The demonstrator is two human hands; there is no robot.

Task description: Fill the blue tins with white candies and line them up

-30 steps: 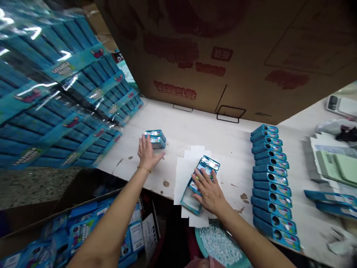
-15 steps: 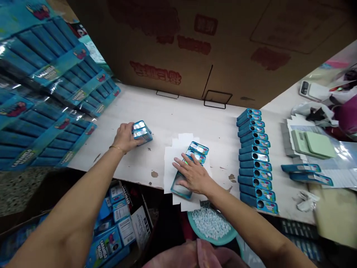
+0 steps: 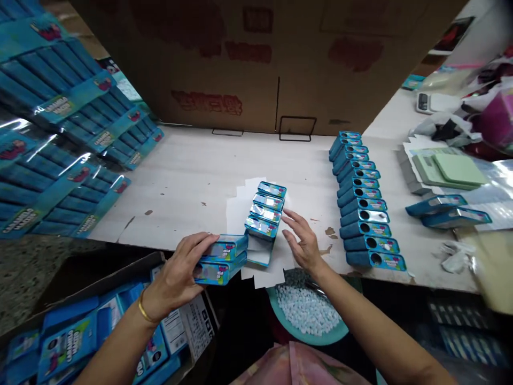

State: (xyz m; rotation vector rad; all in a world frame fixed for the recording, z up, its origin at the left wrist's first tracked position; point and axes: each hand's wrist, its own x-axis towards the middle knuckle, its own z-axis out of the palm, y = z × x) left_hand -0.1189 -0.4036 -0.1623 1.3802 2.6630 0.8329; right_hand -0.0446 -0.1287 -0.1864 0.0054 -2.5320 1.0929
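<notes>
In the head view, my left grip [image 3: 178, 270] is clamped on two blue boxes [image 3: 222, 260], one above the other, at the tabletop's [image 3: 192, 160] near edge. My right grip [image 3: 302, 240] is apart, fingers spread and holding nothing, just beside the tray [image 3: 259, 250]. Four more boxes sit in that tray (its near end is bare), on white card [image 3: 236, 206]. To the right runs a long row of boxes [image 3: 363, 200]; below the near edge is a bowl of candies [image 3: 308, 313].
</notes>
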